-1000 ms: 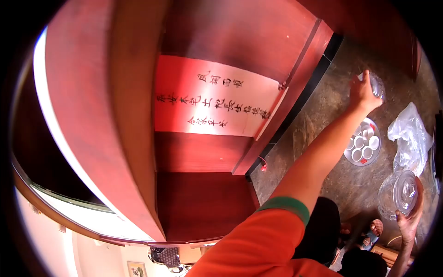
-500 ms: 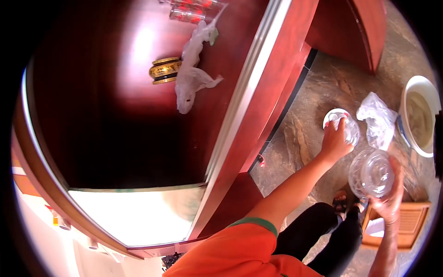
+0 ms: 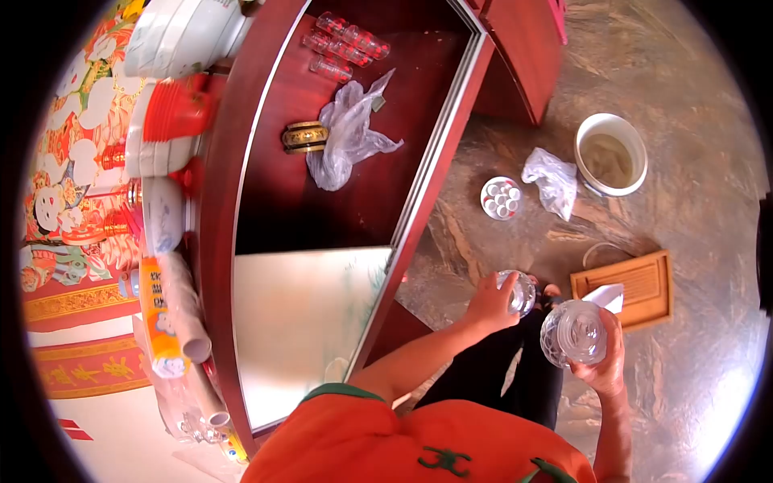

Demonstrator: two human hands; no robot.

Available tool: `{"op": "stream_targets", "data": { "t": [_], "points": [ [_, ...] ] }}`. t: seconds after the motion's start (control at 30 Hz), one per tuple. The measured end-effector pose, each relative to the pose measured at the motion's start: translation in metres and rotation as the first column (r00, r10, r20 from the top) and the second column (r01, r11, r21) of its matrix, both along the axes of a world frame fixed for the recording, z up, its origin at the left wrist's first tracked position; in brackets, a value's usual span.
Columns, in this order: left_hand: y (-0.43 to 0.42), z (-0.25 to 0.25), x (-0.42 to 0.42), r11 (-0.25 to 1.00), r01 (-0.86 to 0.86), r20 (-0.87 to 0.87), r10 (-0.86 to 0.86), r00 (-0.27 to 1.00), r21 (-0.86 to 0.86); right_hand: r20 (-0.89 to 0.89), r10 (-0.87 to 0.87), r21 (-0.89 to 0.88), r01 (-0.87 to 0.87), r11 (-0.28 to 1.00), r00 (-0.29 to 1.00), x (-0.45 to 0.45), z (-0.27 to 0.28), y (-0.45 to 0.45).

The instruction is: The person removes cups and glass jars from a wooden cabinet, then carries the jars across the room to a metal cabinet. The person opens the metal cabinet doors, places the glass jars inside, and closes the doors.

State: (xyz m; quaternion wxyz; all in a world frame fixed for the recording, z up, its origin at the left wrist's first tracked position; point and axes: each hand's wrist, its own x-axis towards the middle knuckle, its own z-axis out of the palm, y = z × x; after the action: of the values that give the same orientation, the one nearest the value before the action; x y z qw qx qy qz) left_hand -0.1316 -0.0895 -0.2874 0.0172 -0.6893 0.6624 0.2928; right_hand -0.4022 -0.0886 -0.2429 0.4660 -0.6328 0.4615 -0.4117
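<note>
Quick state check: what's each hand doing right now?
Left hand: closed on a small clear vessel.
Right hand: closed on larger clear glassware.

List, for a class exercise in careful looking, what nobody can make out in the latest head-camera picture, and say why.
All in the head view:
- Some fingertips of the right hand: behind the clear glassware.
- Anything inside the crumpled floor bag: covered by its folds.
- The cabinet space behind the pale panel: blocked by it.
- The full stack of white bowls: cut off by the top edge.
- Whether the small white cups hold anything: too small.
</note>
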Motion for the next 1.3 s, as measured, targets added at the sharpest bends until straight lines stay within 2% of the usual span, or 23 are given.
{"op": "stream_targets", "data": {
  "t": [0.13,0.27,0.37,0.53,0.67,0.73,0.83,0.87,0.93,1.07,1.17,1.2,1.3],
  "points": [
    [0.028,0.016,-0.007,0.996,0.057,0.028,-0.056,0.998,-0.062,-0.016,-0.044,0.07,0.045,0.997,0.999,-0.018,0.027,0.017],
    [0.058,0.043,-0.012,0.997,0.035,0.072,-0.03,0.997,-0.066,-0.121,0.0,-0.076,-0.009,0.997,0.993,-0.032,0.058,0.023],
    [0.097,0.062,-0.018,0.999,-0.017,0.156,0.025,0.987,-0.05,-0.114,0.022,-0.143,-0.038,0.989,0.993,-0.047,0.076,0.041],
    [0.182,0.094,-0.063,0.983,-0.183,0.28,0.178,0.943,-0.008,-0.057,0.16,-0.168,-0.168,0.971,0.985,-0.106,0.103,0.105],
    [0.274,0.104,-0.121,0.958,-0.272,0.237,0.286,0.929,-0.089,-0.024,0.231,-0.129,-0.232,0.964,0.973,-0.166,0.118,0.182],
    [0.321,0.095,-0.148,0.956,-0.281,0.202,0.293,0.935,-0.084,-0.038,0.252,-0.069,-0.255,0.965,0.967,-0.193,0.133,0.218],
    [0.358,0.112,-0.19,0.971,-0.236,0.208,0.238,0.949,-0.032,-0.147,0.233,-0.074,-0.246,0.966,0.961,-0.221,0.146,0.257],
    [0.37,0.118,-0.204,0.95,-0.313,0.165,0.31,0.936,-0.009,-0.088,0.265,-0.033,-0.269,0.963,0.96,-0.226,0.153,0.266],
    [0.395,0.128,-0.223,0.935,-0.354,0.135,0.353,0.926,-0.017,-0.148,0.321,-0.077,-0.334,0.939,0.936,-0.235,0.159,0.281],
    [0.437,0.131,-0.242,0.928,-0.35,0.147,0.367,0.918,-0.13,-0.252,0.405,-0.168,-0.452,0.876,0.879,-0.238,0.177,0.298],
    [0.472,0.128,-0.243,0.924,-0.379,0.134,0.382,0.914,-0.052,-0.263,0.453,-0.202,-0.507,0.838,0.852,-0.233,0.192,0.317],
    [0.485,0.122,-0.243,0.921,-0.365,0.152,0.383,0.911,-0.135,-0.248,0.473,-0.194,-0.521,0.831,0.846,-0.23,0.193,0.325],
    [0.521,0.114,-0.244,0.902,-0.43,0.159,0.43,0.889,-0.036,-0.225,0.521,-0.158,-0.559,0.814,0.823,-0.226,0.197,0.351]
  ]
}}
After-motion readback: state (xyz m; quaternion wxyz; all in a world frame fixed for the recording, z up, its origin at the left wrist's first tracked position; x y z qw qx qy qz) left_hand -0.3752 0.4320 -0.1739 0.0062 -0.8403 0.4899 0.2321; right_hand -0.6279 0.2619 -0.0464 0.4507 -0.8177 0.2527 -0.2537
